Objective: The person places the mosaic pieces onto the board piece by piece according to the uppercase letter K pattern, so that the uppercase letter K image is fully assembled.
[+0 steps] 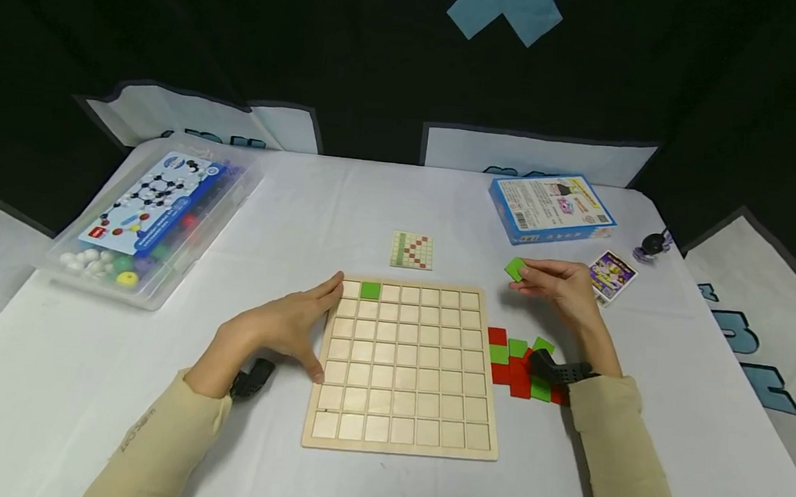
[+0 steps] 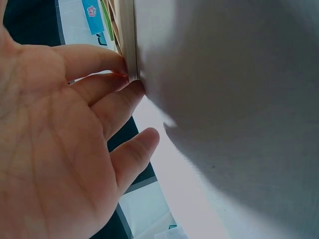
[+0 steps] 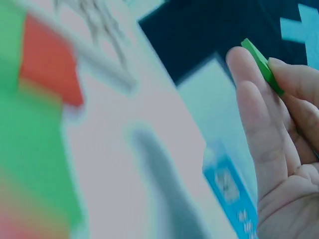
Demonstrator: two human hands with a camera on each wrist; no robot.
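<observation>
With the right hand (image 1: 558, 284) pinching a green tile (image 1: 515, 269) right of centre frame and the flat left hand (image 1: 288, 325) bracing the wooden grid board (image 1: 405, 366), the thin tile could slip from the fingertips onto the counter (image 1: 303, 211).

Staged recording booth: black backdrop (image 1: 383, 63), white-clothed table (image 1: 318, 197), boxed kits (image 1: 549, 207).

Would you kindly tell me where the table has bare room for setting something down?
Bare cloth lies between the clear plastic case and the pattern card, and below the wooden grid board. Crowded: the tile pile by the right hand.
</observation>
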